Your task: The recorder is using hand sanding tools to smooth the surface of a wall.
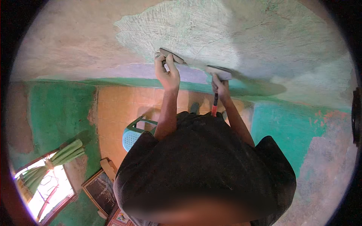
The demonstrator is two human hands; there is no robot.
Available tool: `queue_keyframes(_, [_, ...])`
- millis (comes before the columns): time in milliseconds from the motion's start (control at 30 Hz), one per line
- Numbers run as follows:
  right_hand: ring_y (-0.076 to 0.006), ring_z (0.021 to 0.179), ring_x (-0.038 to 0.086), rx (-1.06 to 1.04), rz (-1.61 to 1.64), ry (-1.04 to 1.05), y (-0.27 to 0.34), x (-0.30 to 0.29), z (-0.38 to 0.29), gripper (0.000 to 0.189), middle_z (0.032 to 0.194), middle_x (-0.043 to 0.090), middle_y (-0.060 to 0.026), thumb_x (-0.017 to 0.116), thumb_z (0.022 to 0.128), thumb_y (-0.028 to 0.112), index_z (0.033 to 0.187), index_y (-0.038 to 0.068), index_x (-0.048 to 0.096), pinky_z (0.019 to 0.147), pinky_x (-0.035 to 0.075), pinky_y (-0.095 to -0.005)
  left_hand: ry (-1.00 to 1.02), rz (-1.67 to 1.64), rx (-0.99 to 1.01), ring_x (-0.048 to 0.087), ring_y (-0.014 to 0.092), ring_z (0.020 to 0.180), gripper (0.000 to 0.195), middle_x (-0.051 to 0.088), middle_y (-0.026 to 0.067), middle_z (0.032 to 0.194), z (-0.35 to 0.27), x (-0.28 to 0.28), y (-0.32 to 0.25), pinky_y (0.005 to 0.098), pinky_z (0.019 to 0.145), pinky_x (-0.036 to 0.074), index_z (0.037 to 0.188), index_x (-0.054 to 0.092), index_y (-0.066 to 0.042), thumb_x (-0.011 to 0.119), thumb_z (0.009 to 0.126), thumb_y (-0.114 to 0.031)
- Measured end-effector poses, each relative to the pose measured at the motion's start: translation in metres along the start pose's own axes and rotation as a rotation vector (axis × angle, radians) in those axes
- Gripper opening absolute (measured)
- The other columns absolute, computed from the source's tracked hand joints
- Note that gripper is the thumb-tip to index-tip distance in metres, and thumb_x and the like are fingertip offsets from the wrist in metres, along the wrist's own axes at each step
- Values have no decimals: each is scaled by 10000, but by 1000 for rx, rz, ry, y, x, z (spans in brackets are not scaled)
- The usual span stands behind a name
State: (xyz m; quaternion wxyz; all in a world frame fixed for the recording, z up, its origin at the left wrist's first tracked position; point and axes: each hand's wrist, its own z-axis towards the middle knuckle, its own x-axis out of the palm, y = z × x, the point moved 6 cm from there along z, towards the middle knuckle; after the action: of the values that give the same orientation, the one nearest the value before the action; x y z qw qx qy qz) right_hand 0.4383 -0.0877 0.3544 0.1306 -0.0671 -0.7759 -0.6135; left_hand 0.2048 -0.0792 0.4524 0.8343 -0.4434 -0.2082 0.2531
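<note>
My left hand (pixel 167 72) pinches a flat scraper blade (pixel 172 56) between thumb and fingers, its edge at or close to the wall. My right hand (pixel 221 87) grips a broad scraper (pixel 220 73) whose black and red handle (pixel 215 106) hangs down toward my shirt. Whether that blade touches the wall, I cannot tell. Before me rises a wall (pixel 84 53) with a pale, streaked patch of coating (pixel 181 31) marked by scrape lines. Below the patch runs a band of green paint (pixel 127 82).
A light-blue plastic stool (pixel 131 138) stands on the orange tiled floor (pixel 116 113) at my left. Farther back are a framed picture (pixel 100 190) and a window (pixel 53 186) with a tied green curtain (pixel 66 154). Worn green side walls (pixel 282 135) flank me.
</note>
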Motion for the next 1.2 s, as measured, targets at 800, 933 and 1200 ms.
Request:
queue_keyframes(800, [-24, 454, 308, -16, 13, 4, 40, 55, -7, 224, 582, 362, 87, 568, 995, 266, 823, 135, 510, 425, 214, -226, -2, 43, 12, 490, 159, 753, 65, 539, 82, 857, 0, -1, 0, 286, 711, 430, 924, 533, 23, 592, 933, -1])
queue_keyframes(933, [-26, 457, 307, -31, 2, -94, 10, 33, -8, 222, 582, 358, 82, 579, 984, 281, 829, 140, 508, 419, 207, -231, 14, 57, 23, 497, 157, 761, 74, 536, 79, 854, 2, 0, 1, 286, 712, 431, 921, 533, 25, 597, 934, -10])
queue_keyframes(1200, [-26, 448, 283, -30, 96, 42, 41, 40, -6, 271, 562, 327, 79, 551, 993, 278, 759, 151, 501, 404, 201, -223, 17, 39, -23, 480, 143, 769, 71, 522, 69, 849, 0, -2, 0, 275, 716, 428, 911, 531, 27, 575, 947, -14])
